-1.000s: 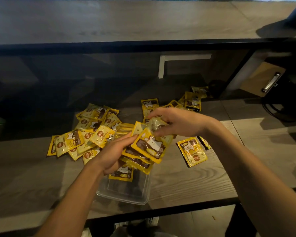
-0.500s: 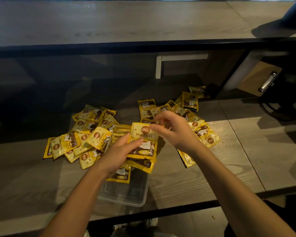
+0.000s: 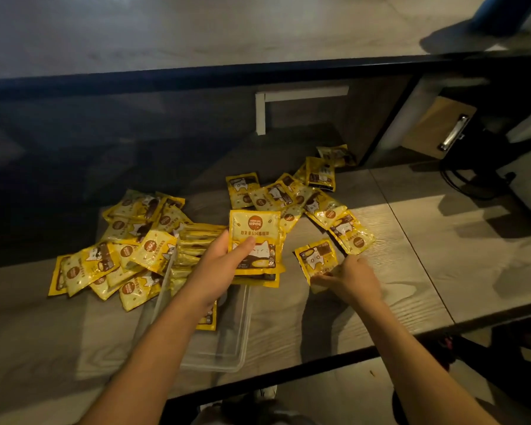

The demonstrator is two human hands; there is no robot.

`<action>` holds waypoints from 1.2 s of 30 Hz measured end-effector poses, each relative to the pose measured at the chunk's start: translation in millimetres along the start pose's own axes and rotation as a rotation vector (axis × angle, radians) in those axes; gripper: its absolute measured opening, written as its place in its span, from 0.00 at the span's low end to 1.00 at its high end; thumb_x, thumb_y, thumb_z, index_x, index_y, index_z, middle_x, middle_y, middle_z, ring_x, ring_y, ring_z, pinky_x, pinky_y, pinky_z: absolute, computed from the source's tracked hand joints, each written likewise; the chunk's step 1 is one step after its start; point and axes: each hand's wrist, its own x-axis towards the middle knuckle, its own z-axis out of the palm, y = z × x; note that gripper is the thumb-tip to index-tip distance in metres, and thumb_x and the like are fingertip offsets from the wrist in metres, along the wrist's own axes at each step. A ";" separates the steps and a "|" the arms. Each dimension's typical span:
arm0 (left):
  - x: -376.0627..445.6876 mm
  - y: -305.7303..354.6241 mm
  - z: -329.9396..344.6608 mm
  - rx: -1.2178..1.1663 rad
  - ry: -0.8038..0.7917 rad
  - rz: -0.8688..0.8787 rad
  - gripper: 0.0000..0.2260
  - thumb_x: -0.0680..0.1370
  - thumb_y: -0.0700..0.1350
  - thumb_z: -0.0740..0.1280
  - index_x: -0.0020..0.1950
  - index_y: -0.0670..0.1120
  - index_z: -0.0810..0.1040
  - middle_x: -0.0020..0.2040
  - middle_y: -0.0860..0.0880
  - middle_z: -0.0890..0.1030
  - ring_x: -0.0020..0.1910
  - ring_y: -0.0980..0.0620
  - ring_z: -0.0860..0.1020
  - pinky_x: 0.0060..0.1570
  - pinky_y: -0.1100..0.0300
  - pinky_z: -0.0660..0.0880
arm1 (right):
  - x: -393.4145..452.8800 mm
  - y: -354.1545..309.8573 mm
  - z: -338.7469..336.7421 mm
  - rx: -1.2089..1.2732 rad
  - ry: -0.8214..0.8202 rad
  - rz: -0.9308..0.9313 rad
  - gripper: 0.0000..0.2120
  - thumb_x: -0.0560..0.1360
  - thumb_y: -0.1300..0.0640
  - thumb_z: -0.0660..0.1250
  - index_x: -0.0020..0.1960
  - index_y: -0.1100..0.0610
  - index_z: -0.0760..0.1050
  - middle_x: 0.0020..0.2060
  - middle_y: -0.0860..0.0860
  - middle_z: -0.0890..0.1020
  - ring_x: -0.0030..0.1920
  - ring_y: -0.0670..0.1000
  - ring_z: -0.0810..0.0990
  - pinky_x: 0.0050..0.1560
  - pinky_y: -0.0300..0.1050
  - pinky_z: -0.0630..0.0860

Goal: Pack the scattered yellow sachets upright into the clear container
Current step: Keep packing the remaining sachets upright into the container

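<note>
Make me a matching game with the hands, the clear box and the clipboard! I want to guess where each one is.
Things:
1. left hand
2. right hand
3. clear container
4. clipboard

Places:
A. far right, leaning behind the table
B. holding a small stack of sachets above the box
C. on the table's near edge, under the left arm
D. fingers on one lone sachet lying on the table

Pairs: 1-B, 2-D, 3-C, 4-A
</note>
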 end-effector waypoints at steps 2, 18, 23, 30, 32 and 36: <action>0.7 1.0 0.2 0.010 0.013 0.003 0.08 0.81 0.53 0.65 0.59 0.56 0.79 0.50 0.63 0.85 0.49 0.65 0.82 0.44 0.67 0.73 | -0.8 -2.5 -0.5 0.130 0.042 -0.060 0.25 0.70 0.46 0.75 0.59 0.59 0.71 0.54 0.56 0.78 0.54 0.56 0.77 0.51 0.51 0.76; 6.3 8.1 -17.3 0.061 0.116 -0.003 0.06 0.81 0.53 0.64 0.57 0.58 0.78 0.46 0.64 0.85 0.45 0.64 0.83 0.44 0.63 0.75 | -35.9 -61.9 -98.7 0.636 -0.072 -0.739 0.20 0.75 0.61 0.71 0.60 0.44 0.68 0.52 0.47 0.79 0.46 0.46 0.82 0.34 0.39 0.79; 6.5 11.0 -27.9 0.046 0.158 -0.026 0.06 0.81 0.55 0.65 0.56 0.59 0.78 0.50 0.59 0.85 0.51 0.58 0.82 0.50 0.58 0.75 | -45.5 -75.5 -117.2 0.589 -0.347 -0.774 0.28 0.75 0.58 0.70 0.61 0.31 0.62 0.64 0.46 0.75 0.58 0.45 0.80 0.54 0.46 0.81; 3.3 15.1 -41.5 0.034 0.179 -0.017 0.03 0.80 0.54 0.65 0.51 0.60 0.79 0.46 0.64 0.85 0.47 0.64 0.82 0.48 0.59 0.73 | -45.5 -88.1 -130.6 0.575 -0.369 -0.828 0.18 0.80 0.63 0.62 0.61 0.41 0.68 0.55 0.51 0.76 0.52 0.51 0.81 0.42 0.53 0.83; 2.2 15.9 -43.3 0.026 0.161 -0.015 0.05 0.78 0.55 0.67 0.51 0.62 0.81 0.50 0.62 0.84 0.55 0.58 0.80 0.55 0.54 0.74 | -45.8 -97.0 -129.6 0.599 -0.435 -0.854 0.20 0.80 0.64 0.62 0.62 0.41 0.70 0.57 0.47 0.76 0.54 0.47 0.81 0.45 0.46 0.82; -6.2 18.9 -43.4 -0.003 0.073 -0.012 0.09 0.71 0.56 0.67 0.48 0.64 0.84 0.53 0.55 0.85 0.57 0.50 0.81 0.63 0.44 0.74 | -47.0 -120.8 -114.4 0.475 -0.493 -0.823 0.27 0.78 0.59 0.67 0.72 0.42 0.62 0.60 0.47 0.76 0.58 0.47 0.79 0.55 0.50 0.81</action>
